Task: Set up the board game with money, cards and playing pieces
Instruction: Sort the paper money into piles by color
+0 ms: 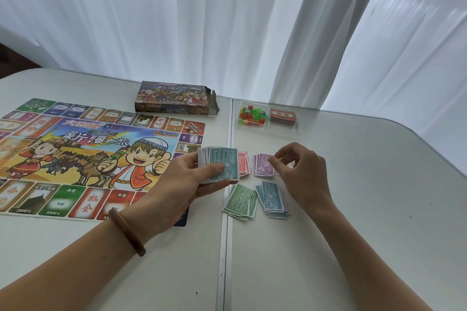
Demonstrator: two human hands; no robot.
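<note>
At bench [353, 184] centre, just R of the seam [227, 235], four money piles lie apart: red pile [243, 163] and purple pile [262, 165] behind, green 500s [240, 203] and teal 1000s [274, 198] in front. L hand [184, 179] grips a fanned stack of notes [222, 161] over the board [88, 154] R edge, thumb on top, fingers under. R hand [300, 171] fingers are curled at the purple pile's R edge; can't tell if pinching a note. Clear tray [267, 129] w/ pieces [250, 115] and card deck [283, 116] sits behind. Open bench runs R to the rounded edge.

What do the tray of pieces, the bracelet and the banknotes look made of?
Tray: clear glossy plastic, the table shows through.
Bracelet: brown and smooth, probably polished wood, possibly resin.
Banknotes: thin matte printed paper, fanning and curling at the edges.
</note>
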